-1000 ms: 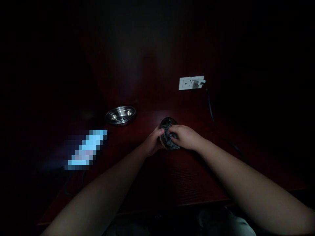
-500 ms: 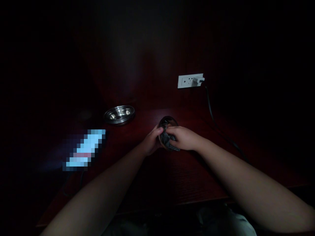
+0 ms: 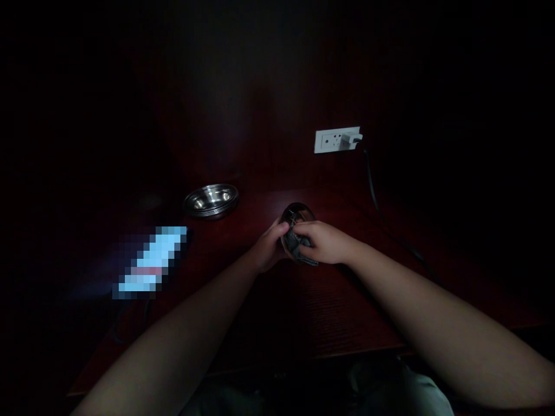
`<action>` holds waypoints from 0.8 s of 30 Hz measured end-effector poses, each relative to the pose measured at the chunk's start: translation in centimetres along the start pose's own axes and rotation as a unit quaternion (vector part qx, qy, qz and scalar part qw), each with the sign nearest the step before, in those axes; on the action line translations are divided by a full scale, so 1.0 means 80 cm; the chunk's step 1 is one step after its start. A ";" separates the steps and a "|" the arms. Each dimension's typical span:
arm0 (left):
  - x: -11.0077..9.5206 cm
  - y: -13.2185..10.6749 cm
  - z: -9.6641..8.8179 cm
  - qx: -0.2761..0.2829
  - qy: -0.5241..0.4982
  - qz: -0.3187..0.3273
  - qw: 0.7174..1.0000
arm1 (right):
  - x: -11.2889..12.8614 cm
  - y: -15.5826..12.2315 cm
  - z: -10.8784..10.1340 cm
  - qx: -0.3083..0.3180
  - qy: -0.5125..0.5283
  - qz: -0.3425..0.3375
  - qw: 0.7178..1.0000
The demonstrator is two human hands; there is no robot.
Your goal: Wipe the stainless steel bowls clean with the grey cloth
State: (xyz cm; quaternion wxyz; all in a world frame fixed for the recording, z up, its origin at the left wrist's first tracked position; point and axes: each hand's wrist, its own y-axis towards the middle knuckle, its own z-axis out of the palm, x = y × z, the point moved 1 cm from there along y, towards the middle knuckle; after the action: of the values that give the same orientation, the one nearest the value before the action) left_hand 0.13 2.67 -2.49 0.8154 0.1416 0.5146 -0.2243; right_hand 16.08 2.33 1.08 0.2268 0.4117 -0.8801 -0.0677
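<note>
The left hand [image 3: 265, 249] grips a tilted steel bowl [image 3: 297, 210], right of the stacked dishes [image 3: 211, 200]; the right hand [image 3: 328, 242] clutches a grey cloth [image 3: 297, 246] inside it.

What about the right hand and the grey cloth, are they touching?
Touching. Head view shows the right hand gripping the grey cloth at the small bowl.

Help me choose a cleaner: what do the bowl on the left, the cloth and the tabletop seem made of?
Bowl: metal, probably stainless steel, polished; bright glints on rim and inside. Cloth, pressed by the right hand into a dish the left hand holds: grey textile, knitted or woven look. Tabletop: dark reddish wood or veneer, faint lines, low sheen.
</note>
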 end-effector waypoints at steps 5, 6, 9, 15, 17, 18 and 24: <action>0.000 0.000 0.000 0.001 -0.005 -0.001 1.000 | 0.001 0.000 -0.001 -0.005 0.012 0.001 1.000; 0.000 0.000 0.001 0.003 -0.006 0.002 1.000 | 0.002 -0.001 -0.001 -0.008 0.017 0.000 1.000; 0.000 0.000 0.001 0.008 -0.010 0.003 1.000 | 0.004 0.000 0.000 -0.019 0.047 -0.010 0.999; -0.001 -0.001 0.001 0.006 -0.021 -0.006 1.000 | 0.007 0.001 0.010 -0.075 0.188 0.005 0.979; -0.002 -0.001 0.002 0.003 -0.021 -0.010 1.000 | 0.007 0.003 0.011 -0.111 0.201 0.009 0.973; -0.002 -0.001 0.002 0.003 -0.020 -0.012 1.000 | 0.006 0.004 0.012 -0.133 0.195 0.011 0.972; -0.002 0.000 0.003 0.005 -0.014 -0.014 1.000 | 0.002 0.006 0.004 -0.204 0.059 0.009 0.977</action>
State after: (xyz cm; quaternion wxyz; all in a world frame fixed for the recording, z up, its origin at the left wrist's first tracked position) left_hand 0.25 2.60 -2.25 0.8186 0.1353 0.5042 -0.2396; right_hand 15.52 2.49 0.99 0.3580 0.3516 -0.8367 -0.2196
